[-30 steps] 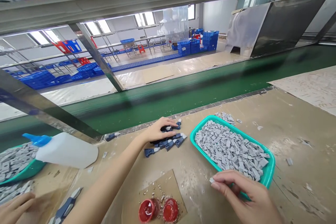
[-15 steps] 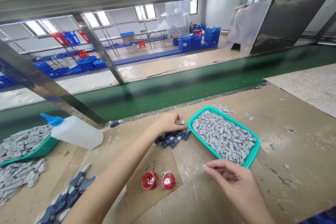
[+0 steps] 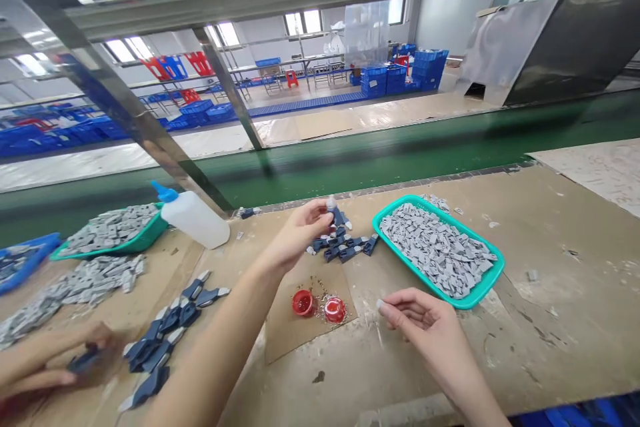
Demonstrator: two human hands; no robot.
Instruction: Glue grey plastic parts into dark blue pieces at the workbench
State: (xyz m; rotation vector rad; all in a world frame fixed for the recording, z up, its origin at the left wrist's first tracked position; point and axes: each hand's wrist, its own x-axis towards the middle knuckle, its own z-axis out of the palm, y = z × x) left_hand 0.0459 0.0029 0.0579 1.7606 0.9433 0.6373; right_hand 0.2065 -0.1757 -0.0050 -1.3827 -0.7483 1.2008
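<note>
My left hand is closed on a dark blue plastic piece with a pale grey tip, lifted above a small pile of similar dark blue pieces. My right hand pinches a small light grey piece between thumb and fingertips, in front of the green basket. Many small grey pieces fill that basket. Between my forearms, a red cup and a shiny red domed thing sit on a cardboard sheet.
At left, another person's hand holds a dark blue piece beside a row of joined pieces. A white squeeze bottle leans by a second green basket. Behind the table runs a green conveyor belt, with a metal post at left.
My left hand has picked a dark blue piece up from the pile. My right hand keeps its pinch. The view has shifted left, and another person's hand now shows at the left.
</note>
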